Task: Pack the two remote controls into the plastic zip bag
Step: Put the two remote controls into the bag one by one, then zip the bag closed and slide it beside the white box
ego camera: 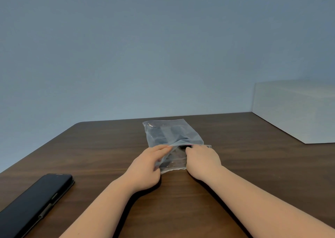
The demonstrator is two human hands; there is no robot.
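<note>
A clear plastic zip bag (172, 134) lies on the dark wooden table (235, 156), its mouth toward me. Dark shapes show through the plastic: remote controls (161, 136) inside, their outlines blurred. My left hand (146, 167) pinches the left side of the bag's mouth between thumb and fingers. My right hand (202, 160) grips the right side of the mouth, fingertips at the pink zip strip (188, 145). The lower flap of the bag lies flat between both hands.
A black phone in a case (34, 203) lies at the near left of the table. A white box (297, 110) stands at the far right corner against the blue wall.
</note>
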